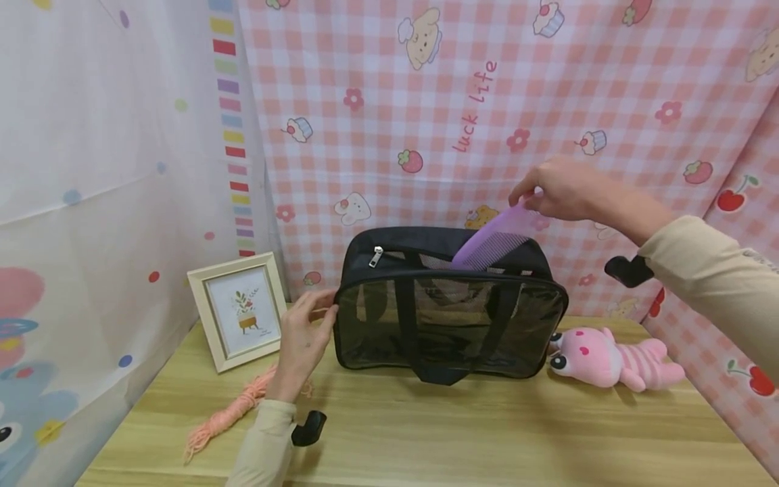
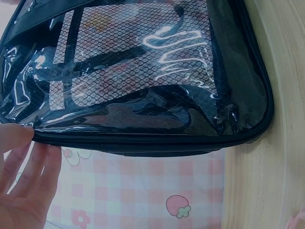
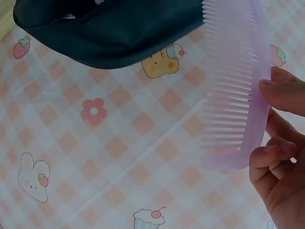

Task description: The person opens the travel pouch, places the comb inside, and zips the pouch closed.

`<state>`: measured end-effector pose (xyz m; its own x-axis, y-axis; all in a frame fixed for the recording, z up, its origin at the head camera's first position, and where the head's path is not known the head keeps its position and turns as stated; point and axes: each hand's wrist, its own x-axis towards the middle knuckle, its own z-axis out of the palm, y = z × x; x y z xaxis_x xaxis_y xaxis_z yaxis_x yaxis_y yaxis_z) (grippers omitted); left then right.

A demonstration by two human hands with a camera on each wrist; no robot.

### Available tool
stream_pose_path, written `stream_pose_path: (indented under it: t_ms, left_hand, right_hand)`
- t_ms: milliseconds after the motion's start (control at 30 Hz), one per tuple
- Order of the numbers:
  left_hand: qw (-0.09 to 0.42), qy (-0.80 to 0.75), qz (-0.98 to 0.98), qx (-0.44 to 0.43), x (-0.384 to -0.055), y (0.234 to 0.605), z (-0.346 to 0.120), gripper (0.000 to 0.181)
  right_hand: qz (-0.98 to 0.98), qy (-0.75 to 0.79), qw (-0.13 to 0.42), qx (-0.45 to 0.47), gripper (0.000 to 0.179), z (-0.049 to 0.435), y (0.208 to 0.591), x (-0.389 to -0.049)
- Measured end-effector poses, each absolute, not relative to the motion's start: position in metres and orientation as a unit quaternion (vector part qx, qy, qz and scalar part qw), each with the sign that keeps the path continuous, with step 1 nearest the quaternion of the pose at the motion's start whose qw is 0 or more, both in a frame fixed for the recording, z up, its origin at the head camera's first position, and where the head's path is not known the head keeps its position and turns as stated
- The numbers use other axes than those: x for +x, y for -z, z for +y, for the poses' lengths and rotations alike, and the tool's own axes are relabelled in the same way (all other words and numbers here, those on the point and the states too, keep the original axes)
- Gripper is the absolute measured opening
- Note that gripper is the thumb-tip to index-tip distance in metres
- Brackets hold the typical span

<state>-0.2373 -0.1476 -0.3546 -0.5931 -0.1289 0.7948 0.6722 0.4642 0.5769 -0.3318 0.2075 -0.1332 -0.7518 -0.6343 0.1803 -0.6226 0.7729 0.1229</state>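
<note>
A black zippered bag point(image 1: 365, 325) with a see-through front and two dark straps stands upright on the table. Its top zip is undone, with the silver zip pull point(image 1: 376, 256) at the left. My right hand point(image 1: 566, 189) pinches a purple comb point(image 1: 493, 237) by one end, tilted, its lower end at the bag's opening. The comb's teeth point(image 3: 228, 119) show in the right wrist view. At the bag's left side, my left hand point(image 1: 307, 335) grips the edge; in the left wrist view the thumb point(image 2: 16, 137) is on the front and the fingers are behind.
A cream picture frame point(image 1: 203, 318) leans at the left, with a bundle of peach yarn point(image 1: 228, 412) in front of it. To the bag's right lies a pink striped plush toy point(image 1: 615, 358). Behind the wooden table point(image 1: 517, 433) hangs a pink checked curtain point(image 1: 377, 88).
</note>
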Motion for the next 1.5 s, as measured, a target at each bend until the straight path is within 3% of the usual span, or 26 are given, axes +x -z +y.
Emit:
stream_pose_path:
  t_ms: [400,700,1333,1500]
  left_hand:
    - [0.411,0.489,-0.747,-0.182,-0.237,0.356,-0.149,0.024]
    - [0.413,0.485,-0.749,-0.184,-0.238,0.352,-0.149,0.025]
    - [0.408,0.487,-0.749,-0.185,-0.238,0.354,-0.149,0.026]
    - [0.412,0.485,-0.748,-0.187,-0.253,0.37,-0.155,0.028]
  right_hand:
    - [-0.932,0.014,0.121,0.342,0.022,0.216,0.135,-0.341]
    - [-0.941,0.008,0.101,0.324,0.022,0.224,0.137,-0.339]
    - [-0.927,0.029,0.055,0.37,0.022,0.178,0.148,-0.346]
    - [-0.926,0.04,0.036,0.374,0.026,0.172,0.155,-0.347]
